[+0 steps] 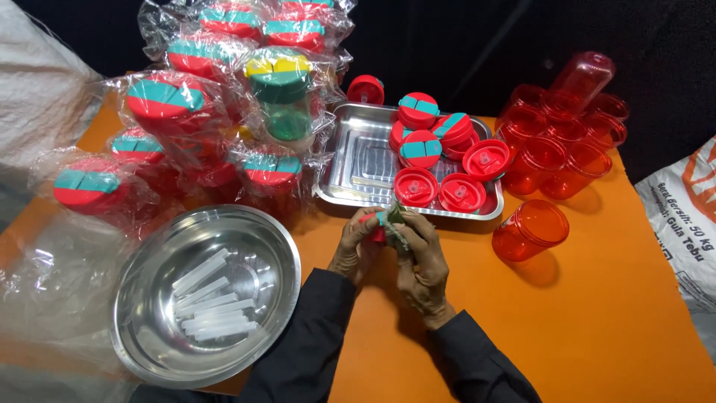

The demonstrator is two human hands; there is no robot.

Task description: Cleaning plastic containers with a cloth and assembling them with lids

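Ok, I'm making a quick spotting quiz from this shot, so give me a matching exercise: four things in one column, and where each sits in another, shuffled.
Things:
1. round steel bowl
2. rectangular steel tray
3. empty red jars
4. wrapped lidded jars

Places:
A. at the right of the orange table
B. near left, beside the left sleeve, holding white sticks
C. piled at far left
D. just beyond both hands, holding red lids

Pairs: 1-B, 2-D, 3-A, 4-C
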